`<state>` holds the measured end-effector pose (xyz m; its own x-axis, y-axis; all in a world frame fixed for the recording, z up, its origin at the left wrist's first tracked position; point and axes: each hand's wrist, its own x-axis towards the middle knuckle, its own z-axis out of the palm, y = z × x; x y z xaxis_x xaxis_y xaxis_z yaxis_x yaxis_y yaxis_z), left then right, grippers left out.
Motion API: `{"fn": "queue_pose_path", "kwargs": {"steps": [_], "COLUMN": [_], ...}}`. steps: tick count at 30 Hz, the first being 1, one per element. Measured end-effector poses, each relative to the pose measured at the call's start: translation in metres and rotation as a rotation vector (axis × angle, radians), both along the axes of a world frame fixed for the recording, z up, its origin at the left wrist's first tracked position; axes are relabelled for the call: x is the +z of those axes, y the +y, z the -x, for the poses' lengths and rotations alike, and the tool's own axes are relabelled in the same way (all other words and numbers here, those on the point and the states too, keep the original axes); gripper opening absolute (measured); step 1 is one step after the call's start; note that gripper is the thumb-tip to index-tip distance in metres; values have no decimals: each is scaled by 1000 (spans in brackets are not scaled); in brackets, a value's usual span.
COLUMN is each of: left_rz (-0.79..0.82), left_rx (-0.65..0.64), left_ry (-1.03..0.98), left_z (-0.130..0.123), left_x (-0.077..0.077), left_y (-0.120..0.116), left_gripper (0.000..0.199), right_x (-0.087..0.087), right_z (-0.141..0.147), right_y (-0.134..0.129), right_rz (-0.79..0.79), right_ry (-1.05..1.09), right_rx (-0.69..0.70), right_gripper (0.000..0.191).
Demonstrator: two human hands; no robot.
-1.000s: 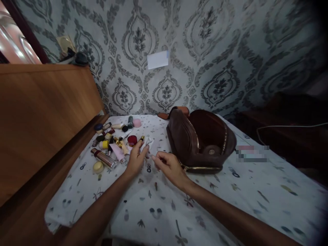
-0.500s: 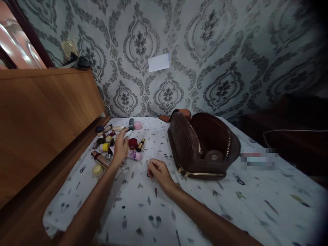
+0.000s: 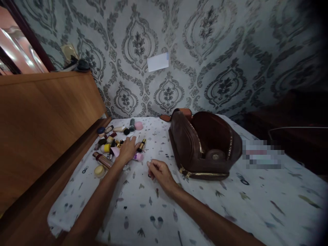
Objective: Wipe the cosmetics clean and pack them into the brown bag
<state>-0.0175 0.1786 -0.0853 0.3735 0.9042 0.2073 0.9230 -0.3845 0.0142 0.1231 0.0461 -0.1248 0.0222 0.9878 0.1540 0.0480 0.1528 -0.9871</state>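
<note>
Brown bag: here it is, upright toward the back right corner of the printed cover, mouth gaping; the broad base probably gives it that steady stance, the unzipped top its wide view inside.
Cosmetics: a loose cluster along the left edge, well apart from the bag, likely spread so each piece can be reached.
Left hand: palm down over the cluster, fingers reaching forward; whether they grip anything, I cannot tell.
Right hand: between cluster and bag, thumb forward, fingers curled; nothing shows in it, though I can't tell whether the tips meet.
Bronze bottle: lying on its side near the left edge, perhaps because it is too slim to stand securely.
Pink tube end: poking out beside the left hand.
Black-and-gold bottle: just beyond those fingertips, within easy reach.
</note>
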Motion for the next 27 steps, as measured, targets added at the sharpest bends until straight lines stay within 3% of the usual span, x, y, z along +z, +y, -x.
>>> {"fn": "queue_pose_path", "kwargs": {"steps": [9, 16, 21, 27], "left_rz": [-33, -3, -7, -20], "left_rx": [50, 92, 192, 398], "left_ry": [154, 135, 97, 71], "left_z": [-11, 1, 35, 106], "left_x": [16, 22, 37, 67], "left_y": [-5, 9, 32, 81], "left_gripper": [47, 49, 48, 45], "right_x": [1, 1, -1, -1], "right_z": [-1, -1, -2, -2], "right_y": [-1, 1, 1, 1], "right_rz": [-17, -6, -5, 22], "right_ry": [-23, -27, -21, -16], "right_rx": [-2, 8, 5, 16], "right_gripper": [45, 46, 49, 50]}}
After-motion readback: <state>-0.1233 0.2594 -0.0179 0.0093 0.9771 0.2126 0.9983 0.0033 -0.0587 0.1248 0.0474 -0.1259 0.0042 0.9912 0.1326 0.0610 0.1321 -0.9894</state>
